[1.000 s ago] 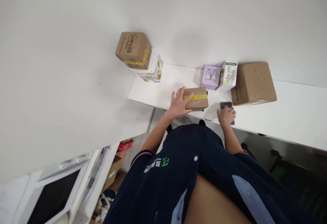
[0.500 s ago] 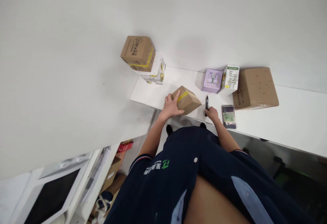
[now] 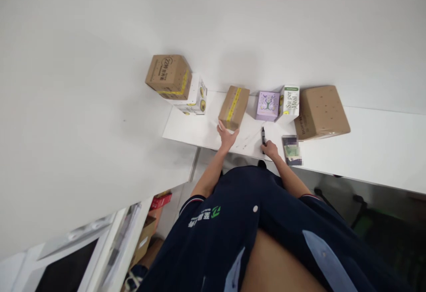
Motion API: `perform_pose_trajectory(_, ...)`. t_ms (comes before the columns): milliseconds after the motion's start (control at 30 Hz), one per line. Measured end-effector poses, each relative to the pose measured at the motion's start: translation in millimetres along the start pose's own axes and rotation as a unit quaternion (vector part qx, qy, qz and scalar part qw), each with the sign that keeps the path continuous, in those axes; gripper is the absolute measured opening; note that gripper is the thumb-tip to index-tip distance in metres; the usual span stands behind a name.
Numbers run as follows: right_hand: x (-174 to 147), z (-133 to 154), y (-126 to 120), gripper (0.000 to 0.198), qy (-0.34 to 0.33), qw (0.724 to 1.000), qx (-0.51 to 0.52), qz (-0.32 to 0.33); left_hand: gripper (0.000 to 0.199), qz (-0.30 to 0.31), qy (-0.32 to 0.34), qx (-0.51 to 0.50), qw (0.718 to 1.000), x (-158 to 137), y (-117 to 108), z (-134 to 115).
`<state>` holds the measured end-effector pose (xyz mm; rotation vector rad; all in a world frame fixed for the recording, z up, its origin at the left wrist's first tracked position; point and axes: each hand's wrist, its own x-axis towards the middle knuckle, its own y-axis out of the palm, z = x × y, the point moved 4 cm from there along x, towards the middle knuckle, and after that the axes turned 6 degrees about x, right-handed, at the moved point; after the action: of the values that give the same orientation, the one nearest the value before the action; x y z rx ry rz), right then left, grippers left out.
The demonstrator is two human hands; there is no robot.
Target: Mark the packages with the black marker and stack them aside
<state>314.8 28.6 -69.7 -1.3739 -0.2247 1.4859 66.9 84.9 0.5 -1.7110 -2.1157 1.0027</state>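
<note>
We have the carton (image 3: 233, 106) placed nine o'clock of purple box (image 3: 267, 105), splayed left hand (image 3: 228, 139) not yet clear, right hand (image 3: 270, 148) grasping marker (image 3: 263, 136).

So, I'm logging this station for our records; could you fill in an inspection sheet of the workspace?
Surface: white desk; small dark marks by its near edge.
Job's things: yellow-taped carton, lying lengthwise from near to far; black marker.
Clutter: purple box, Super Meal box and large brown carton in a row; phone-like item, partly pixelated; 22-marked carton stacked on white box.
Hands: left hand at the yellow-taped carton's near end; right hand gripping the marker.
Cables: nothing seen for certain.
Surroundings: white wall; red package at lower left.
</note>
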Motion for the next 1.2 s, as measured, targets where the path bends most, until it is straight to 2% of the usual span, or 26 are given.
perform_pose_trajectory(67, -0.7, 0.7, 0.2, 0.032, 0.004, 1.0, 0.001, -0.001, 0.107, 0.079, -0.011, -0.052, 0.995, 8.0, 18.2, -8.8)
perform_pose_trajectory(167, -1.3, 1.1, 0.6, 0.031, 0.008, 1.0, 0.003, -0.004, 0.092, 0.172, -0.052, -0.138, 0.974, 19.5, 36.8, -22.1)
perform_pose_trajectory(267, -1.5, 0.2, 1.5, 0.031, 0.007, 1.0, 0.005, -0.01, 0.069, 0.264, -0.081, -0.172, 0.946, 24.1, 45.2, -30.3)
perform_pose_trajectory(333, -1.4, -1.2, 2.5, 0.031, 0.006, 1.0, 0.005, -0.012, 0.058, 0.301, -0.065, -0.159, 0.938, 26.6, 40.6, -32.1)
perform_pose_trajectory(367, -1.2, -1.9, 3.1, 0.031, 0.006, 1.0, 0.005, -0.012, 0.053, 0.288, -0.044, -0.147, 0.945, 30.4, 32.8, -32.2)
perform_pose_trajectory(400, -1.0, -2.6, 3.7, 0.031, 0.005, 1.0, 0.004, -0.011, 0.047, 0.249, -0.019, -0.133, 0.959, 36.6, 20.5, -32.2)
perform_pose_trajectory(467, -0.5, -3.6, 4.7, 0.031, 0.005, 1.0, 0.003, -0.011, 0.036, 0.117, 0.033, -0.108, 0.987, 54.5, -17.8, -33.5)
perform_pose_trajectory(533, 0.1, -4.2, 5.6, 0.031, 0.005, 1.0, 0.002, -0.012, 0.037, -0.043, 0.06, -0.068, 0.995, 75.5, -70.6, -37.1)
perform_pose_trajectory(633, 1.0, -4.7, 6.9, 0.032, 0.006, 1.0, -0.002, -0.012, 0.061, -0.258, 0.064, 0.053, 0.962, 103.8, -159.7, -49.8)
perform_pose_trajectory(700, 1.5, -4.8, 7.7, 0.032, 0.006, 1.0, -0.005, -0.013, 0.088, -0.312, 0.052, 0.133, 0.939, 121.1, -209.5, -59.8)
perform_pose_trajectory(767, 1.7, -4.9, 8.1, 0.031, 0.007, 1.0, -0.007, -0.015, 0.109, -0.293, 0.006, 0.189, 0.937, 138.9, -245.4, -64.1)
perform_pose_trajectory(833, 1.5, -4.9, 8.5, 0.031, 0.01, 1.0, -0.009, -0.017, 0.115, -0.237, -0.013, 0.236, 0.942, 155.7, -266.5, -65.7)
perform_pose_trajectory(900, 1.2, -4.8, 9.1, 0.032, 0.014, 1.0, -0.01, -0.02, 0.117, -0.157, -0.022, 0.264, 0.951, 170.3, -274.7, -63.2)
perform_pose_trajectory(967, 1.0, -4.9, 10.1, 0.032, 0.016, 1.0, -0.01, -0.023, 0.12, -0.109, -0.028, 0.274, 0.955, 179.7, -276.6, -58.6)
perform_pose_trajectory(1067, 1.9, -6.0, 12.1, 0.033, 0.019, 0.999, -0.01, -0.026, 0.12, -0.118, -0.029, 0.261, 0.958, 183.2, -276.3, -51.8)
perform_pose_trajectory(1200, 4.3, -8.4, 13.9, 0.034, 0.019, 0.999, -0.014, -0.03, 0.108, -0.162, -0.012, 0.211, 0.964, 176.7, -272.4, -43.7)
